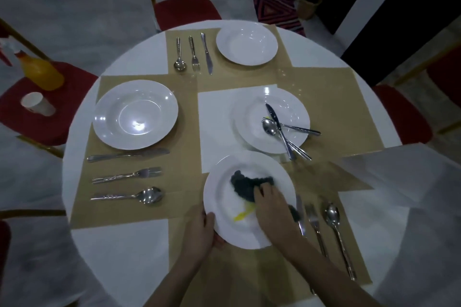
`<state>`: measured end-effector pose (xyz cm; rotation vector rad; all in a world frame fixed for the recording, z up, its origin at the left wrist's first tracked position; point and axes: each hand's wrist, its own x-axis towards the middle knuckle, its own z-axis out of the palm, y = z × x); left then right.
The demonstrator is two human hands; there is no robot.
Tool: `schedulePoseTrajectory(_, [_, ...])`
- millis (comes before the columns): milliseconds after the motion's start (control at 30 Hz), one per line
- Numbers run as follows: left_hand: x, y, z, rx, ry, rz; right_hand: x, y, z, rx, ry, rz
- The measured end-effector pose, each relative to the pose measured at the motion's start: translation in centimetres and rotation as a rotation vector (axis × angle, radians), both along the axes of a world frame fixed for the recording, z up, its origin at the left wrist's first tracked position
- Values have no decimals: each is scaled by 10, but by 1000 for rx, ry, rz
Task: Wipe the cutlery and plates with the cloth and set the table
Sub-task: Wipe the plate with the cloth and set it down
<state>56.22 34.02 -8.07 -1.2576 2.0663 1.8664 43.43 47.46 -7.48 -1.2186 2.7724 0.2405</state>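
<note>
While the left hand (pixel 199 228) grips the glossy round white plate's (pixel 224 192) rim, right hand (pixel 270 203) fingers press a nubby dark cloth (pixel 245 183) into its bowl.

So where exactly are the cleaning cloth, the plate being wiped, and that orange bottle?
cloth (pixel 245 183), head view, on the dark bunched part above the fingers.
plate being wiped (pixel 219 192), head view, on the bare left inner surface.
orange bottle (pixel 41 72), head view, on its body, lying on the red chair.
</note>
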Motion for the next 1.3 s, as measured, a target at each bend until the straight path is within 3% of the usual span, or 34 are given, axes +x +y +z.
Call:
schedulePoseTrajectory(167, [2, -6, -1, -86, -10, 29, 50, -21, -6, 88, -254, 281])
schedulePoseTrajectory(267, [7, -9, 1, -17, 16, 26, 24, 0, 10, 42, -194, 359])
schedulePoseTrajectory(433, [6, -8, 7, -47, 62, 6, -26, 27, 27, 195, 71, 188])
schedulePoseTrajectory(567, [1, -9, 14, -65, 73, 26, 14, 3, 20, 12, 0, 96])
schedulePoseTrajectory(733, [8, -16, 11, -73, 48, 27, 49, -7, 14, -127, -179, 367])
schedulePoseTrajectory(867, [22, -19, 12, -51, -3, 9, 16, 23, 26, 24, -61, 575])
schedulePoseTrajectory(1033, [23, -16, 18, -40, 43, -12, -11, 35, 27, 242, 114, 301])
schedulePoseTrajectory(1167, [21, -14, 24, -48, 50, -10, 25, 4, 16, 124, -13, -10])
schedulePoseTrajectory(1233, [19, -15, 23, -64, 45, 3, 50, -10, 9, 25, -97, -21])
schedulePoseTrajectory(1300, [20, -16, 21, -70, 30, 15, 69, -15, 5, -56, -141, 144])
